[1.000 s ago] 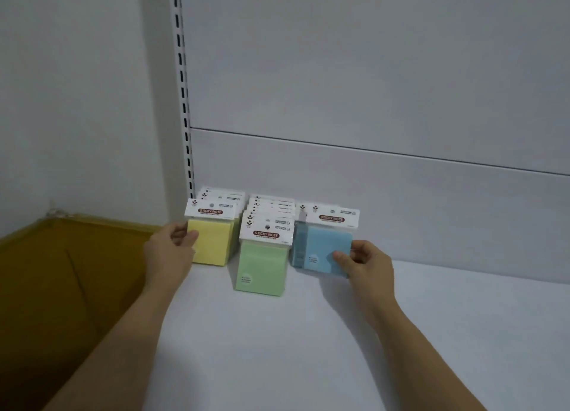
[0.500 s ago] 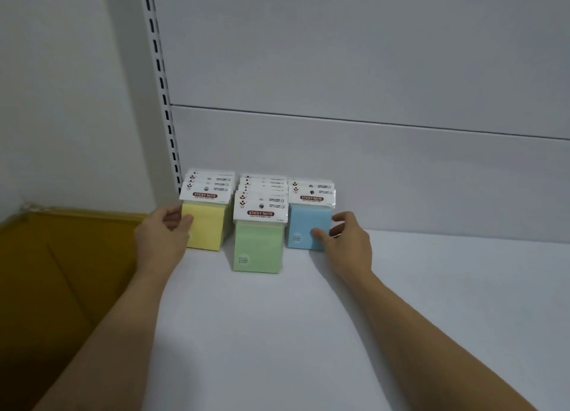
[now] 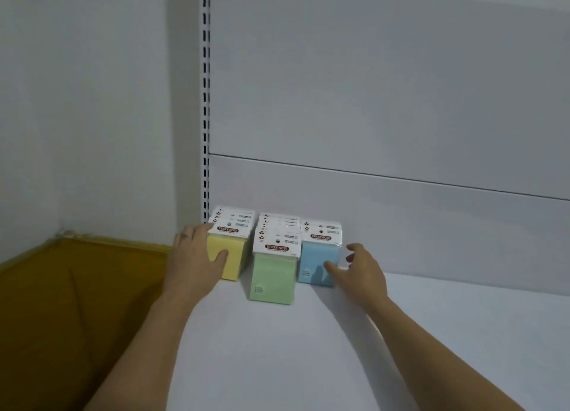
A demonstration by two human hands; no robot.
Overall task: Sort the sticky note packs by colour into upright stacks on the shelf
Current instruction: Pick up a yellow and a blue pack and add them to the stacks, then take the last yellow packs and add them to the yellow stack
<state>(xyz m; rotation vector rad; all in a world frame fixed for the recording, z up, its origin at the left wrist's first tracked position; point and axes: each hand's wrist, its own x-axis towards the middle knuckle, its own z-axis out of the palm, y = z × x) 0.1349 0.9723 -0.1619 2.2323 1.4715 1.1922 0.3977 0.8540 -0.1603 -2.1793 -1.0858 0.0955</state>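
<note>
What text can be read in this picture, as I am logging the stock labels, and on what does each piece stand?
"STICKY NOTE": front yellow pack, on its white top card.
"STICKY NOTE": front green pack, on its white top card.
"STICKY NOTE": front blue pack, on its white top card.
Small print on all the cards, and low on the green and blue faces: too small to read.

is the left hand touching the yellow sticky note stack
Touching. The head view shows the left hand wrapped round the left side of the yellow stack, its thumb lying across the front pack with no gap.
</note>
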